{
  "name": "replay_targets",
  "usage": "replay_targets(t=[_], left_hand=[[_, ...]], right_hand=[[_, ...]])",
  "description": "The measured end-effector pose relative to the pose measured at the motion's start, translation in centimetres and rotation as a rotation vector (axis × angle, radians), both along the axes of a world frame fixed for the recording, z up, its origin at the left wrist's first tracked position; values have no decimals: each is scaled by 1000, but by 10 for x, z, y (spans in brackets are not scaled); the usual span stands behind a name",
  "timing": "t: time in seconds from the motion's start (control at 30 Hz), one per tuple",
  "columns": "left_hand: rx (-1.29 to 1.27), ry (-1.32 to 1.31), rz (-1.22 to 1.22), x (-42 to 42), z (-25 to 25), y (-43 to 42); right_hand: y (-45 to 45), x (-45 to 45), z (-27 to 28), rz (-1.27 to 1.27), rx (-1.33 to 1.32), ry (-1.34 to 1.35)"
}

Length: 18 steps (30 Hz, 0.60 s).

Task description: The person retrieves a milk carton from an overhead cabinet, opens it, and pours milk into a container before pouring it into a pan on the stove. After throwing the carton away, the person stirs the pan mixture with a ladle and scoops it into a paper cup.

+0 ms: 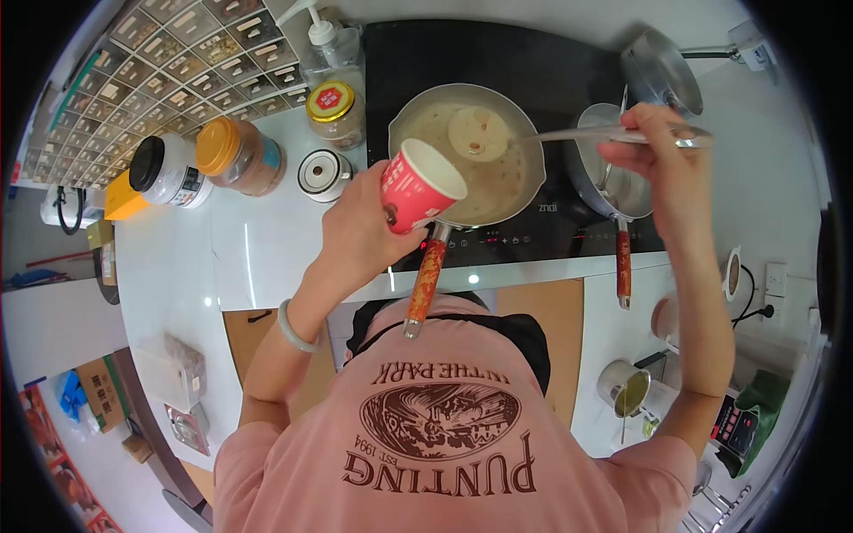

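A red paper cup (425,182) is in my left hand (366,218), tilted with its white mouth up and right, over the near left rim of a pan. The pan (539,182) sits on the black cooktop and holds a cloudy, pale liquid with small bits in it. My right hand (659,160) is closed round the metal handle of a ladle (480,133). The ladle's bowl, with liquid and brownish pieces in it, is in the upper middle of the pan. What the cup contains cannot be seen.
Right of the pan stands a smaller pot (586,173) with a utensil in it; a steel pot (662,71) is behind. Jars (238,158) and a white lidded container (324,175) line the left counter. The pan's orange handle (426,280) sticks out towards me.
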<state>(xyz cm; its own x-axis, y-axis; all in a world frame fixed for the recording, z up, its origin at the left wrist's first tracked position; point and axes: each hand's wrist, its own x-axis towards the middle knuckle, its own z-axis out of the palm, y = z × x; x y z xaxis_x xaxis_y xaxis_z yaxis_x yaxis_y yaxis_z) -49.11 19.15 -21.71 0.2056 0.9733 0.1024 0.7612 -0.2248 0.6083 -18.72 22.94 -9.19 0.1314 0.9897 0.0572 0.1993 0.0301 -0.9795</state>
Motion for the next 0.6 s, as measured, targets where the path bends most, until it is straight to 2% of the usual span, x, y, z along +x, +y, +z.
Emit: replay_targets(t=[0.2, 0.3, 0.4, 0.5, 0.6], left_hand=[[-3, -78, 31, 24, 16, 26], [7, -188, 51, 26, 16, 30], [11, -288, 72, 26, 16, 30], [46, -343, 97, 24, 10, 28], [83, -397, 113, 21, 4, 27]], right_hand=[[-17, -21, 48, 19, 143, -129], [-39, -26, 41, 229, 279, -281], [-53, -18, 42, 616, 703, -804], [-69, -18, 14, 762, 992, -897], [-80, -18, 4, 811, 1068, -959]])
